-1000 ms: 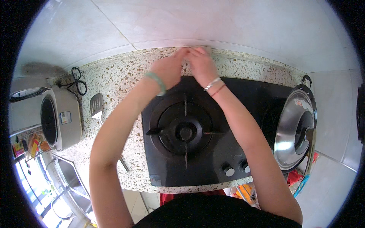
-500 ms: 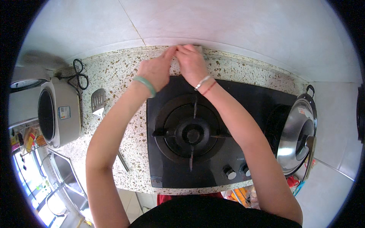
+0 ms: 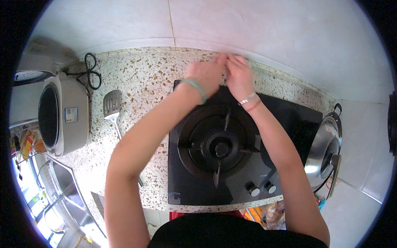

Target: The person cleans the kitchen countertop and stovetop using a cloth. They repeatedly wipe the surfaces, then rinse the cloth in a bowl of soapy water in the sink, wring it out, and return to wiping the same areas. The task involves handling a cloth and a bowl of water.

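Note:
My left hand, with a green bangle at the wrist, reaches over the back edge of the black gas cooktop. Its fingertips meet those of my right hand, which wears a silver bracelet. Both hands are blurred and closed, low over the speckled countertop close to the back wall. Something small and pale shows beside the right hand's fingers; its kind is hidden. The burner grate lies below the hands, with nothing on it.
A slotted turner lies on the countertop at left, beside a beige rice cooker with a black cord. The sink is far left. At right stands a wok with a steel lid.
Both hands have moved to the right along the back of the countertop, staying together. The view has turned slightly. The turner and the wok stay in place.

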The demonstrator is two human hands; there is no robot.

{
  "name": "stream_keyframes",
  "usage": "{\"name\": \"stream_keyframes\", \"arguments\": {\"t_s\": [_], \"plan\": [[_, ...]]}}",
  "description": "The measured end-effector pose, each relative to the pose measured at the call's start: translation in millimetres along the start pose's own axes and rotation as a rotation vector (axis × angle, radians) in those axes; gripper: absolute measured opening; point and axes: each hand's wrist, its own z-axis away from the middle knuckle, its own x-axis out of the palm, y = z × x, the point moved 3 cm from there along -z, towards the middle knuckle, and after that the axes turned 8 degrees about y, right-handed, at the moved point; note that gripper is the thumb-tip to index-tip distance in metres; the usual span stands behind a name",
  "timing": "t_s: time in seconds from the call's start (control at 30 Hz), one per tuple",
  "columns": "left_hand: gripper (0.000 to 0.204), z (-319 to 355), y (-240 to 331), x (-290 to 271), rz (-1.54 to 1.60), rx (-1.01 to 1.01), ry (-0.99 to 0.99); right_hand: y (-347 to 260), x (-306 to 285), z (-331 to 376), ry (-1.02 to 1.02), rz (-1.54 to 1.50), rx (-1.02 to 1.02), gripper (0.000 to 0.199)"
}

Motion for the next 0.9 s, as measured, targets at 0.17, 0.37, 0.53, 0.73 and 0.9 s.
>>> {"name": "stream_keyframes", "arguments": {"t_s": [0.17,0.37,0.53,0.73,0.9], "plan": [[0.056,15.8,-41.2,-37.3,-0.120,-0.147,-0.103,-28.3,32.9,-31.2,-0.102,-0.133,-0.057,0.017],[0.060,1.2,-1.9,-15.3,0.032,-0.165,-0.179,1.1,6.8,-7.0,-0.034,-0.088,-0.052,0.023],[0.065,7.5,6.9,0.8,-0.062,-0.037,0.024,-4.5,-1.2,-2.5,-0.064,-0.075,-0.017,0.029],[0.062,24.7,-54.5,-29.2,-0.171,-0.233,-0.135,-46.8,46.0,-37.0,-0.087,-0.097,-0.183,0.015],[0.058,37.0,-81.3,-49.0,-0.182,-0.227,-0.020,-69.7,67.7,-60.2,-0.185,-0.212,-0.144,0.016]]}}
